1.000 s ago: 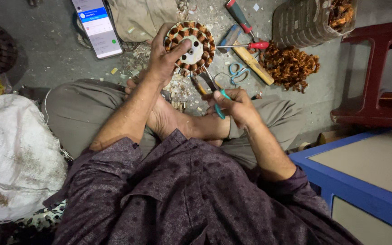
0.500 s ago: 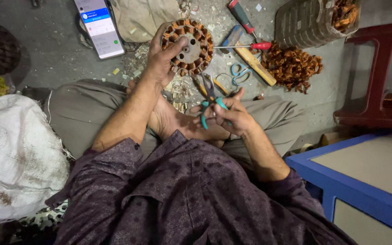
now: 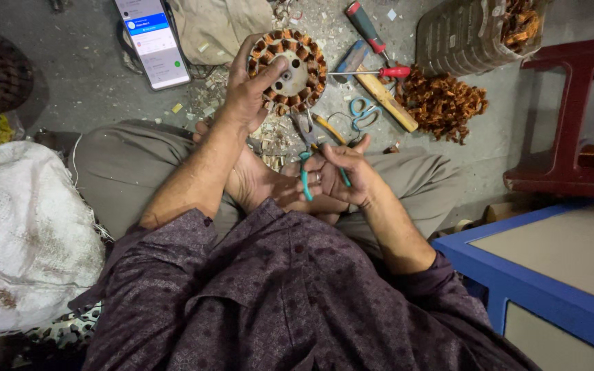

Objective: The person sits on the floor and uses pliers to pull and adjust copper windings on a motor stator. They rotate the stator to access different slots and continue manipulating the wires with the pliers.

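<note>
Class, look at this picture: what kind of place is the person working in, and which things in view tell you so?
Probably an informal floor-level motor repair workshop. The left hand holds a copper-wound stator, the right hand holds pliers, and stripped copper wire and screwdrivers lie on the concrete floor.

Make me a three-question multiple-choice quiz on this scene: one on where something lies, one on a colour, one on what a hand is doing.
1. Where does the phone lie?
A. on the floor, upper left
B. on the red stool
C. in the person's lap

2. What colour are the pliers' handles?
A. yellow
B. teal
C. black

3. What is the left hand doing?
A. resting open on the knee
B. gripping the round wound stator
C. holding the phone

Answers: 1 A, it lies screen-up on grey floor; 2 B, teal grips show in the right hand; 3 B, fingers wrap the stator's rim.
</note>
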